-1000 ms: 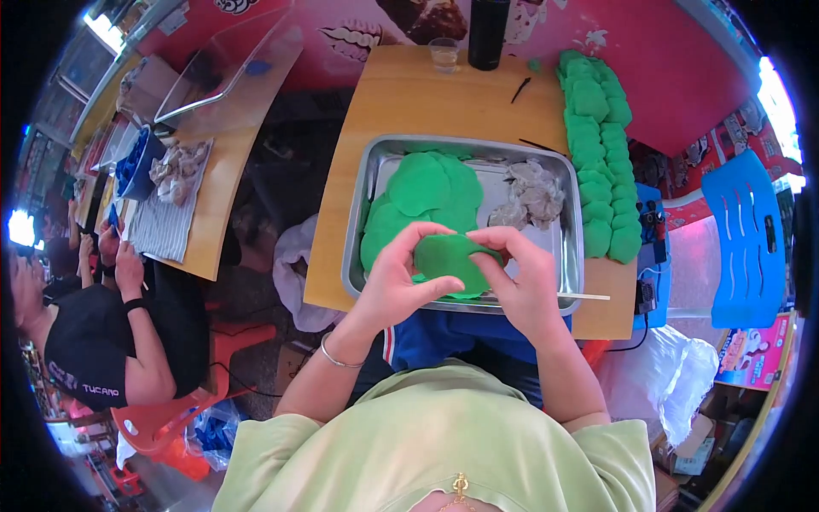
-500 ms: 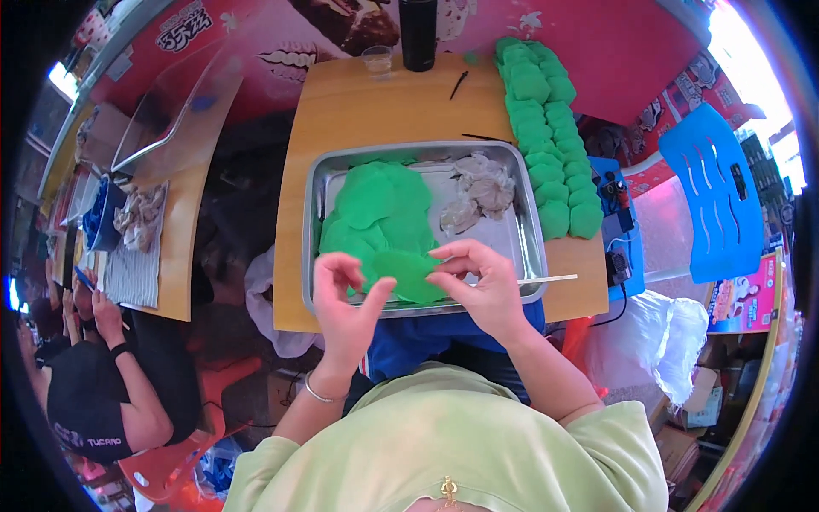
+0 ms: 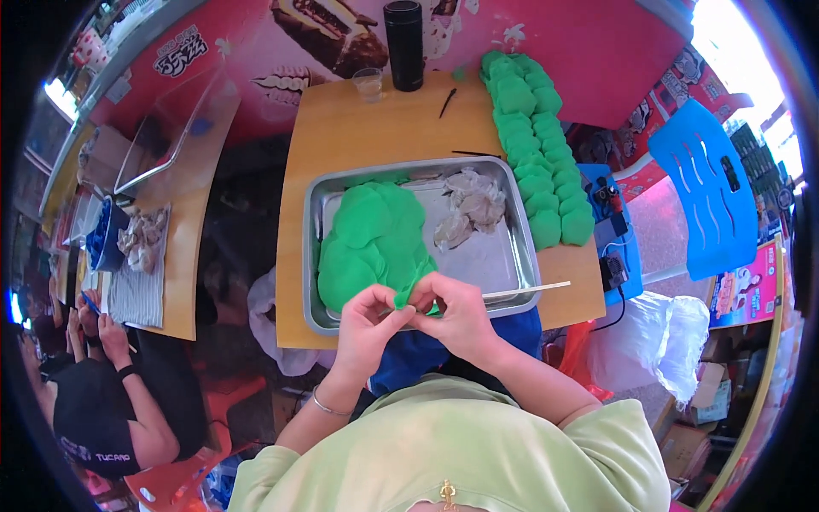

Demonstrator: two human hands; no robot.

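Note:
In front of me both hands meet over the near edge of a metal tray. My left hand [image 3: 368, 334] and my right hand [image 3: 459, 317] are closed, fingertips pinching a thin green round piece [image 3: 403, 296], which is bunched up between them. Behind it, a heap of overlapping thin green round pieces [image 3: 373, 235] fills the left side of the tray [image 3: 313, 282]. A crumpled clear plastic bag [image 3: 471, 209] lies at the tray's far right. A thin white stick [image 3: 537, 288] crosses the tray's right rim beside my right hand, which hides its left end.
Rows of puffy green pieces [image 3: 546, 158] line the table's right edge. At the back stand a black bottle [image 3: 403, 47] and a clear cup [image 3: 368, 84]. A blue chair [image 3: 706, 192] is to the right. At the left, another person [image 3: 111, 410] works at a second table [image 3: 183, 282].
The green piece, spread out earlier, is now gathered between my fingertips. My hands have come together and nearer to me. The view has shifted a little.

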